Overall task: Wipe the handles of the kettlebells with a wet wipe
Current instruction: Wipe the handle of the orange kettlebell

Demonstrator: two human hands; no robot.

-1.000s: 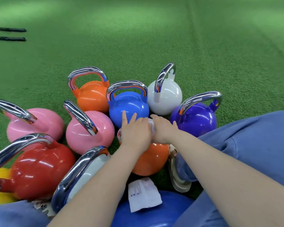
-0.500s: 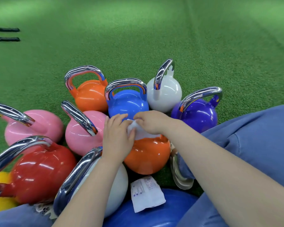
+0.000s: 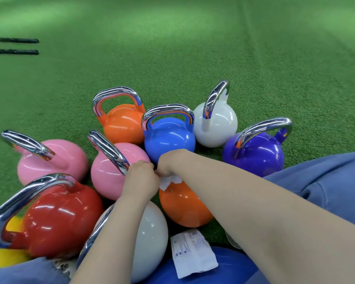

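While both hands meet above the near orange kettlebell (image 3: 184,203), the white wet wipe (image 3: 168,181) sits between them, pinched at its upper edge by the left hand (image 3: 140,177) and the right hand (image 3: 170,162); each grip is clenched on the wipe, apparently to spread or refold it before a handle is rubbed.

Kettlebells stand packed together on the green turf (image 3: 172,58), handles up, probably so each chrome handle is within reach:
- pink kettlebell (image 3: 109,171), at 9 o'clock of the hands, handle just beside the left hand
- blue kettlebell (image 3: 169,138), at 12 o'clock
- purple kettlebell (image 3: 254,154), at 3 o'clock
- far white kettlebell (image 3: 217,124), at 1 o'clock
- red kettlebell (image 3: 57,218), at 8 o'clock

Wipe packet (image 3: 193,253): lies at 6 o'clock, on a large blue ball-shaped weight, close by for the next wipe.
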